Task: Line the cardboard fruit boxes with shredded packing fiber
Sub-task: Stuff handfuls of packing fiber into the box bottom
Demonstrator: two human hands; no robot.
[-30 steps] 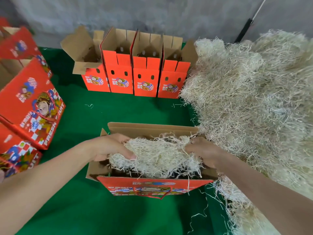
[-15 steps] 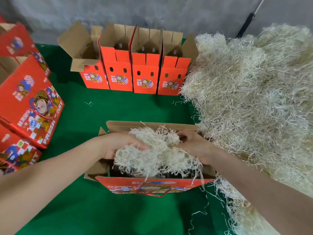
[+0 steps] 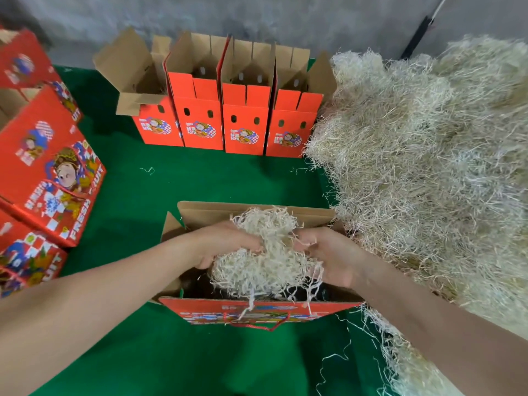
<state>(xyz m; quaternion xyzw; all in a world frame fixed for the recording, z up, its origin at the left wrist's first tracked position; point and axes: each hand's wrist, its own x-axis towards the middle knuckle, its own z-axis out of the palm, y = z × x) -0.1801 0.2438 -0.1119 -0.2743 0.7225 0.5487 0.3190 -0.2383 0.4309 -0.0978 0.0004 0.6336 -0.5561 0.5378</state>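
Your left hand (image 3: 228, 244) and right hand (image 3: 328, 254) come closer, both gripping the fiber clump (image 3: 265, 264). It bunches taller above the open box (image 3: 200, 307), not yet pressed down.

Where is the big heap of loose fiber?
The fiber heap fills the right side of the head view, on the green surface, beside the rightmost upright box at the back.

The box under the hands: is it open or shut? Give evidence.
Open. The box has its back flap up and dark inside showing; left hand and right hand hold a fiber clump over it.
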